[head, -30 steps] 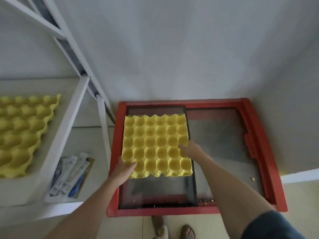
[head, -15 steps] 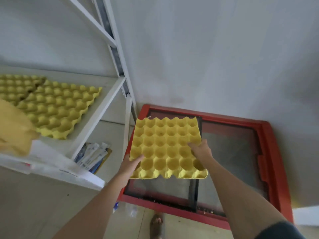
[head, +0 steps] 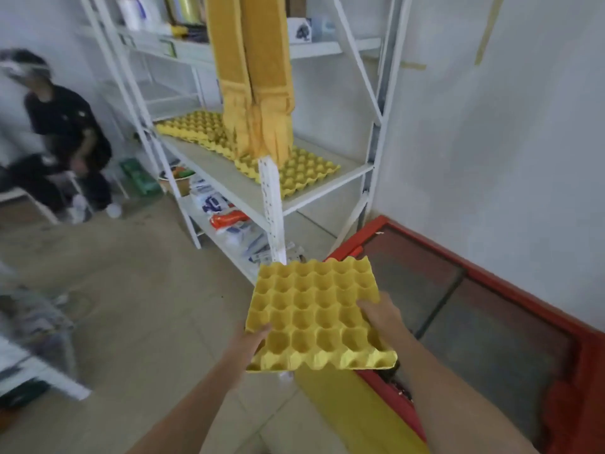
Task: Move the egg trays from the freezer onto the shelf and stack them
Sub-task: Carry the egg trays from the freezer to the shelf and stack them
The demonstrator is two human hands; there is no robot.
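- White metal shelf (head: 327, 188) fills the upper middle, its near upright post (head: 272, 204) standing right between the carried tray and the trays on the board.
- Yellow egg trays on the shelf (head: 307, 173) lie flat across the middle board, running back to the left in a row; how many are piled there cannot be told.
- Hanging yellow cloth (head: 253, 77) drops from above and covers part of those shelf trays.
- Lower board carries white and orange packets (head: 229, 221), blurred.
- Red-framed freezer (head: 474, 306) sits low on the right against the wall, its dark glass lid shut.
- Over on the far left a seated person in dark clothes (head: 65, 142), badly blurred, well apart from the action.
- And the egg tray (head: 314, 312) is up in the air, held level over the floor just left of the freezer's corner, below and in front of the shelf.
- It is bright yellow, moulded, cups facing up, empty, with a scalloped near edge.
- Left hand (head: 252, 339) grips the tray's near-left corner, fingers under, thumb on the rim.
- Right hand (head: 379, 316) clasps the right edge, thumb lying over the cups.
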